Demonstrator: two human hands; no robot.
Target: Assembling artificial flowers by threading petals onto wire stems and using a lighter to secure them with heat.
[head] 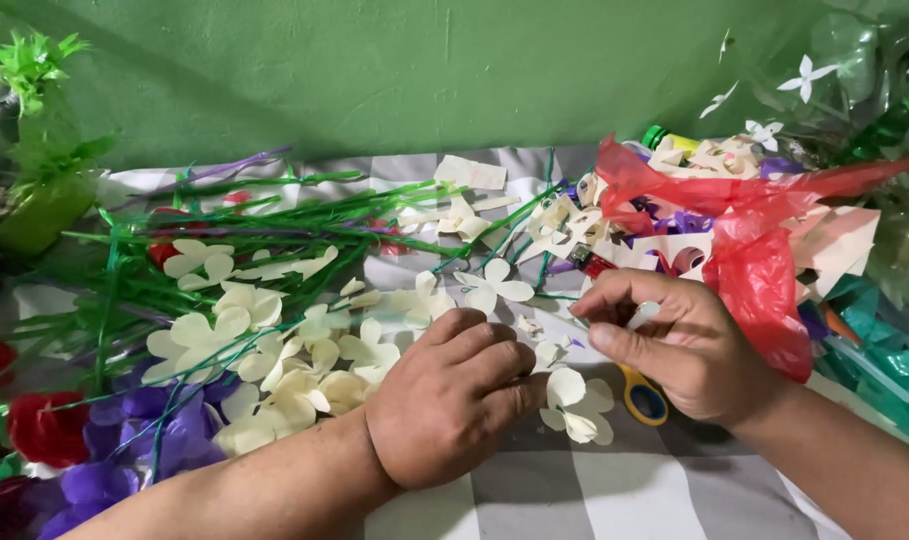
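Two bare hands work over a grey-checked cloth [574, 500]. Left hand [454, 400], fingers curled together, presses a cream paper flower [577, 405] against the cloth. Right hand [674, 345] pinches something small between thumb and fingertips; yellow-handled scissors [642, 397] lie beneath it, green stems [274, 215] lie at left.

Cream paper flower [577, 405] flat on cloth
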